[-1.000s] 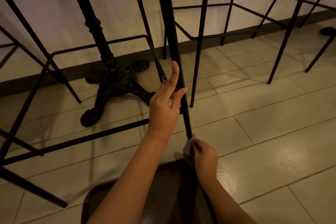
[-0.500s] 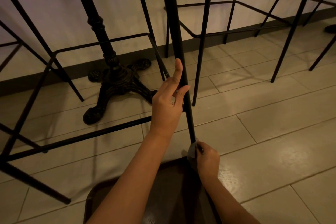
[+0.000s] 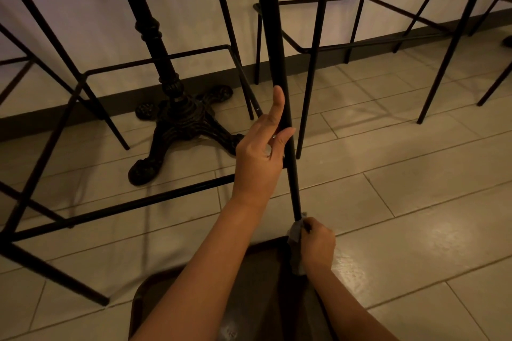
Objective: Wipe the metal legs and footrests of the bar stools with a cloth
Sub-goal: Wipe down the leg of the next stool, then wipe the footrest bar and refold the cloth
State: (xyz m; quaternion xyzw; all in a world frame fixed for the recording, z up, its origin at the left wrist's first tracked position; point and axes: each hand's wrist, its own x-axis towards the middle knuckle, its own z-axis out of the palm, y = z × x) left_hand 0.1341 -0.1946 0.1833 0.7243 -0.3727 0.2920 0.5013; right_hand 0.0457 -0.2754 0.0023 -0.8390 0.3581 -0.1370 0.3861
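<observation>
cloth (image 3: 296,232) sits bunched in your right hand (image 3: 317,242), clenched round the low end of the stool leg (image 3: 279,86), whose long axis climbs up and away past your left hand (image 3: 260,152), which steadies it higher with index finger straight.

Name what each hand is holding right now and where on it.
Left hand steadies the stool leg at mid-height, index finger straight along it. Right hand grips the cloth, bunched around the same leg lower down.
</observation>
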